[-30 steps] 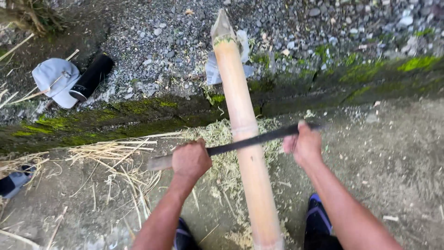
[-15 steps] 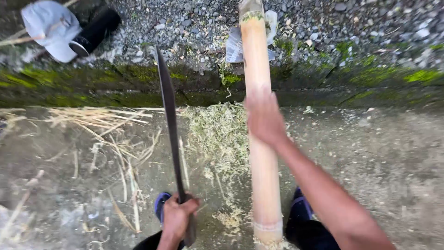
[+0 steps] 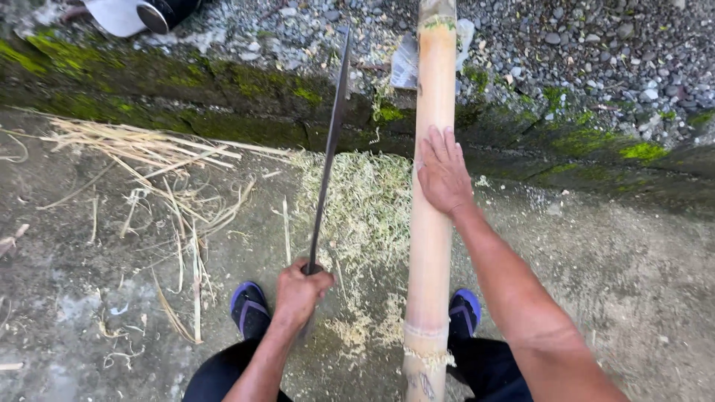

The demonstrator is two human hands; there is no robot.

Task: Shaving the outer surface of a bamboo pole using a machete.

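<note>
A long pale bamboo pole [image 3: 430,246] runs from between my feet up to the mossy curb. My right hand [image 3: 442,173] lies flat on the pole's upper half, fingers pointing away from me. My left hand [image 3: 299,292] grips the handle of a long dark machete [image 3: 330,141], whose blade points away from me, left of the pole and apart from it. A heap of fine pale shavings [image 3: 363,205] lies on the ground between blade and pole.
A moss-covered concrete curb [image 3: 223,85] crosses the top, with grey gravel [image 3: 596,45] beyond it. Dry straw strips [image 3: 149,160] lie scattered at left. A white cap [image 3: 115,15] and a black cylinder [image 3: 164,11] sit at top left. My blue sandals [image 3: 248,307] flank the pole.
A second ago both hands held the machete crosswise over the pole. My right hand has left the blade and now rests on the pole; my left hand has swung the machete lengthwise.
</note>
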